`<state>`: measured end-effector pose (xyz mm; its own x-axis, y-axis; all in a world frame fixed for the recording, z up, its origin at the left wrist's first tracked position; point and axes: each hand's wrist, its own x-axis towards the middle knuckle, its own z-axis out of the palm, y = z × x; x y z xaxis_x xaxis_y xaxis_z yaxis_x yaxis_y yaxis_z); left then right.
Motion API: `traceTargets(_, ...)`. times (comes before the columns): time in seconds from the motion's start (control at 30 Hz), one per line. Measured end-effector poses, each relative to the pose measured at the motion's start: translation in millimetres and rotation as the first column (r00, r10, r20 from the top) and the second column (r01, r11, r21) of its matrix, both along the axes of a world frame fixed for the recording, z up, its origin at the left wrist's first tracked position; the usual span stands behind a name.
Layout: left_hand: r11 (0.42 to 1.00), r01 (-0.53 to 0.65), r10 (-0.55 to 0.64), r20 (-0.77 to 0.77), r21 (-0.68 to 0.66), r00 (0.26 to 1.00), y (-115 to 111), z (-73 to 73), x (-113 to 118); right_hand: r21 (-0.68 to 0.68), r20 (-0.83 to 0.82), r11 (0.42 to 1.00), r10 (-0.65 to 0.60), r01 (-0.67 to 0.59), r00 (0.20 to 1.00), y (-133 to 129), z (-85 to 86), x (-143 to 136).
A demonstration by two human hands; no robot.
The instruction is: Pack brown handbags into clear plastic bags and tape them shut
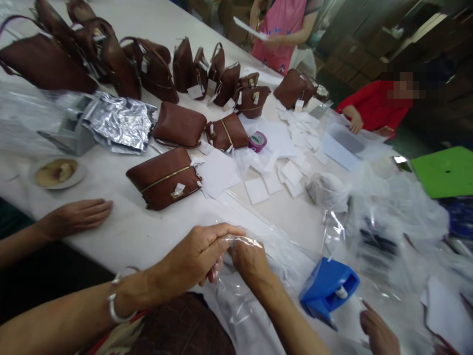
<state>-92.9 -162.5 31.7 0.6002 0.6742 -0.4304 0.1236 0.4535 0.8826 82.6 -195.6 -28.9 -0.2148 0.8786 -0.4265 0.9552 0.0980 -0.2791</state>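
Note:
A clear plastic bag point(240, 301) hangs between my two hands and spreads over the table edge toward my lap. My left hand point(201, 251), a silver bangle on its wrist, is closed on the bag's upper edge. My right hand point(251, 256) meets it from the right, fingers bent and largely hidden, with shiny film lying across its back. Beyond them a brown leather pouch point(166, 177) with a gold zip and a white tag lies beside white paper sheets point(216, 172).
Several brown handbags point(155, 69) stand at the back left. Silver foil packaging point(120, 121), a bowl point(59, 172), a purple tape roll point(257, 141) and a blue tape dispenser point(328, 288) lie about. Other people's hands rest at left point(79, 217) and lower right point(379, 328).

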Motion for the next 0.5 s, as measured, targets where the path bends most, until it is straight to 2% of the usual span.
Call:
traceTargets(0.13,0.993,-0.113,0.114,0.050,-0.024,0.992,20,-9.0,7,0.010,-0.014,0.999,-0.040,0.040,0.999,6,6.0,-4)
traceTargets(0.2,0.994,-0.108,0.108,0.088,-0.006,0.990,27,-9.9,8,0.001,-0.066,0.997,-0.078,0.078,0.995,10,11.4,-2)
traceTargets(0.27,0.994,-0.088,0.078,0.143,0.067,0.987,28,-5.8,4,-0.036,-0.134,0.993,-0.114,0.110,0.984,15,21.4,4)
traceTargets(0.33,0.967,-0.114,0.076,0.169,0.229,0.983,23,2.2,-4,-0.066,-0.186,0.989,-0.143,0.133,0.972,18,38.6,16)
traceTargets(0.37,0.930,-0.114,0.059,0.166,0.349,0.984,20,6.9,-9,-0.075,-0.196,0.987,-0.153,0.141,0.969,17,50.0,24)
traceTargets(0.4,0.869,-0.072,-0.003,0.150,0.489,0.989,15,11.6,-13,-0.082,-0.193,0.986,-0.162,0.148,0.968,15,63.2,34)
traceTargets(0.43,0.771,0.017,-0.115,0.114,0.636,0.987,11,15.7,-17,-0.092,-0.180,0.983,-0.172,0.158,0.968,12,77.5,45)
traceTargets(0.47,0.630,0.131,-0.253,0.043,0.766,0.967,6,18.8,-20,-0.116,-0.168,0.980,-0.182,0.164,0.969,7,92.5,56)
traceTargets(0.5,0.454,0.242,-0.380,-0.060,0.857,0.923,2,20.5,-21,-0.161,-0.166,0.973,-0.191,0.164,0.968,0,107.3,67)
